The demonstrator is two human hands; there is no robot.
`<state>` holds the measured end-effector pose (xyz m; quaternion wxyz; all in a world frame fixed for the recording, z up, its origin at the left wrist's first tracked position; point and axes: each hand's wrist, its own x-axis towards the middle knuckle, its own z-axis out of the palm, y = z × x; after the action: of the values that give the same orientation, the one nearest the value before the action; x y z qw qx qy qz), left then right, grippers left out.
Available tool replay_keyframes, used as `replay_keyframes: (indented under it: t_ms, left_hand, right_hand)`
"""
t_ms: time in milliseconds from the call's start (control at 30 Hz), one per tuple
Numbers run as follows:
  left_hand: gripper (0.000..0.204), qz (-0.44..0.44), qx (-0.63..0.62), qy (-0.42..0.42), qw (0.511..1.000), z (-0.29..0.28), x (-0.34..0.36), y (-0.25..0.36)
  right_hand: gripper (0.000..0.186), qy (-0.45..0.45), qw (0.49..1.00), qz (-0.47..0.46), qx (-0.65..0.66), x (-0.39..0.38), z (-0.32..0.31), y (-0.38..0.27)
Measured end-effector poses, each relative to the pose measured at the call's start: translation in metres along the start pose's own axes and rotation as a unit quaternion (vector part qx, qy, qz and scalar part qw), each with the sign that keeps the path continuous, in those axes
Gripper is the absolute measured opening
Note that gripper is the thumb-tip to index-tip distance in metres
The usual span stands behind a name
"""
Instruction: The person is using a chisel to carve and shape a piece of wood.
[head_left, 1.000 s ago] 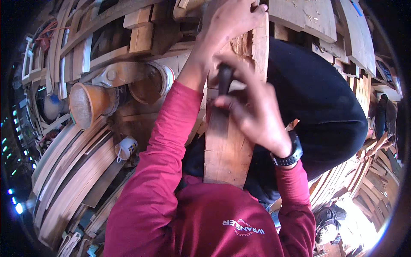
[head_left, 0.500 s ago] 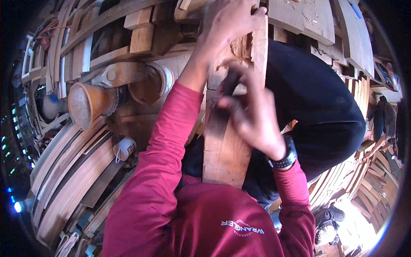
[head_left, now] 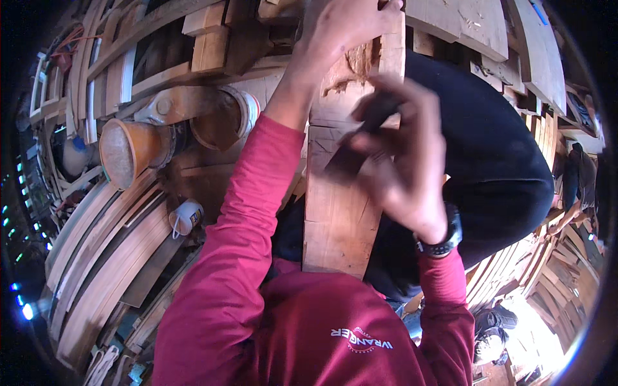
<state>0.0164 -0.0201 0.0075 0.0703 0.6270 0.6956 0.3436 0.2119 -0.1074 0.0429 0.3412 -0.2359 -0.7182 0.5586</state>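
Note:
A squared wooden beam [head_left: 340,235] lies lengthwise in front of me, between my dark-trousered legs. Rough gouges and torn fibres mark its far part. My left hand [head_left: 344,29] grips the beam's far end, with part of its fingers cut off by the top edge of the view. Over the beam's middle, my right hand [head_left: 415,170] is closed on a dark flat piece [head_left: 347,161], tilted above the wood. Motion smears both the hand and the piece, so its exact kind cannot be made out.
To the left lie an orange-brown container [head_left: 132,151], a white-rimmed bucket [head_left: 248,119] and a small white tub [head_left: 187,217]. Long boards [head_left: 109,283] are stacked beyond them. More planks [head_left: 460,22] lie at the far right, with loose timber along the right side.
My right hand has swung a little to the right with the dark piece, which now sits at a steeper slant. The left hand has stayed on the beam.

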Motion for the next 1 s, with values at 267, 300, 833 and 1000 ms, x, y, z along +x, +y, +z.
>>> replay_keyframes:
  t_ms: [267, 300, 833, 1000]
  left_hand:
    - [0.032, 0.011, 0.023, 0.010, 1.000, 0.003, -0.002, -0.002]
    - [0.032, 0.005, 0.018, 0.011, 1.000, 0.002, 0.000, 0.000]
    - [0.034, -0.009, 0.042, 0.022, 0.999, 0.000, -0.004, -0.001]
    - [0.033, -0.041, 0.029, -0.007, 0.999, 0.000, 0.003, 0.009]
  right_hand:
    - [0.069, -0.104, 0.993, 0.046, -0.021, -0.007, -0.002, 0.005]
    - [0.069, -0.055, 0.997, 0.038, -0.027, -0.003, -0.006, 0.003]
    - [0.061, -0.054, 0.994, 0.074, 0.052, -0.035, 0.000, 0.015]
    - [0.068, 0.134, 0.987, 0.024, 0.085, -0.026, -0.007, 0.016]
